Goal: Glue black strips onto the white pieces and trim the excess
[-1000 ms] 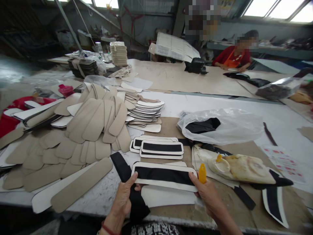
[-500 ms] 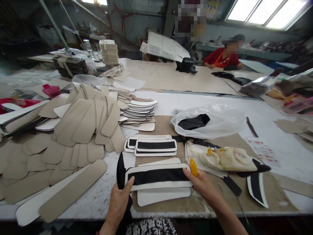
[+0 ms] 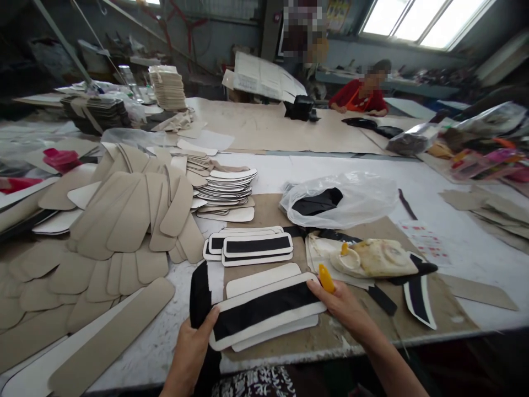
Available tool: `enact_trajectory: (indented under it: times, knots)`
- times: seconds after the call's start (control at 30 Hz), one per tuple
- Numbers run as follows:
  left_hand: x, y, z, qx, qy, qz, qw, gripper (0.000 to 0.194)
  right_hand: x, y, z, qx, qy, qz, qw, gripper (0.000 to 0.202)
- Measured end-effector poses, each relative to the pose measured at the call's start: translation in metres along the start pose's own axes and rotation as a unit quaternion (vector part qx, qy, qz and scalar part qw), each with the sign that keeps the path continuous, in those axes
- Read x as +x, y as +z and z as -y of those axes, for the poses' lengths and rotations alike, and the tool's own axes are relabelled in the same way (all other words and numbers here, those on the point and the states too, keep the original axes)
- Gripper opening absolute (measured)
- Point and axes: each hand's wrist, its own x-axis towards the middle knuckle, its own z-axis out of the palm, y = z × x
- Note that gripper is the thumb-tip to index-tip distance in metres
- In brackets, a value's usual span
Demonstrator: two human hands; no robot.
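Before me, a long white panel with a black strip point(image 3: 268, 307) along its middle is held between both hands. My left hand point(image 3: 188, 344) pinches its left end, thumb on top. A loose black strip point(image 3: 199, 295) hangs by that hand; whether the fingers also grip it I cannot tell. My right hand point(image 3: 346, 309) is closed on the panel's right end, and a yellow-handled tool point(image 3: 326, 278) sticks up from its fingers, its working end hidden. Below lies another white panel point(image 3: 276, 333), partly covered. Smaller white panels with black strips point(image 3: 257, 244) are stacked just beyond.
Many beige pieces point(image 3: 128, 212) spread over the left side, near a stack of white-edged pieces point(image 3: 227, 190). A clear plastic bag point(image 3: 363, 198) with black material, a stained cream container point(image 3: 382, 258) and a curved panel point(image 3: 419, 300) lie right. A person in red point(image 3: 357, 96) sits far back.
The held panel has tilted, its left end coming lower and nearer to me. My left hand has moved down with it. The whole view has shifted slightly to the right.
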Motion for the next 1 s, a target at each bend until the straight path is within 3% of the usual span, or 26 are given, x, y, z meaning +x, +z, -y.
enact_trajectory:
  times: [0.13, 0.27, 0.43, 0.53, 0.67, 0.8, 0.9, 1.0]
  knots:
    - [-0.014, 0.003, -0.016, -0.109, -0.072, 0.036, 0.991, 0.051, 0.004, 0.0, -0.004, 0.165, 0.079, 0.073, 0.98, 0.038]
    - [-0.021, 0.012, -0.023, -0.127, -0.118, 0.054, 0.983, 0.05, 0.011, 0.004, -0.007, 0.222, 0.093, 0.059, 0.969, 0.038]
    - [-0.016, 0.017, -0.015, 0.014, -0.076, 0.005, 0.997, 0.041, 0.015, 0.001, -0.001, 0.119, 0.04, 0.015, 0.992, 0.041]
    - [-0.018, 0.016, -0.015, 0.034, -0.036, 0.036, 0.998, 0.036, 0.016, -0.004, -0.004, 0.105, 0.039, 0.017, 0.994, 0.041]
    - [-0.028, 0.018, -0.022, -0.002, -0.029, 0.105, 0.994, 0.034, 0.02, -0.008, -0.013, 0.207, 0.068, 0.063, 0.974, 0.037]
    - [-0.036, 0.024, -0.02, -0.063, -0.061, 0.163, 0.983, 0.032, 0.023, -0.01, -0.021, 0.323, 0.109, 0.07, 0.937, 0.035]
    - [-0.036, 0.029, -0.012, -0.09, -0.077, 0.171, 0.978, 0.034, 0.023, -0.011, -0.023, 0.352, 0.113, 0.055, 0.927, 0.035]
    - [-0.032, 0.032, -0.005, -0.048, -0.069, 0.148, 0.985, 0.039, 0.025, -0.01, -0.027, 0.35, 0.109, 0.038, 0.93, 0.036]
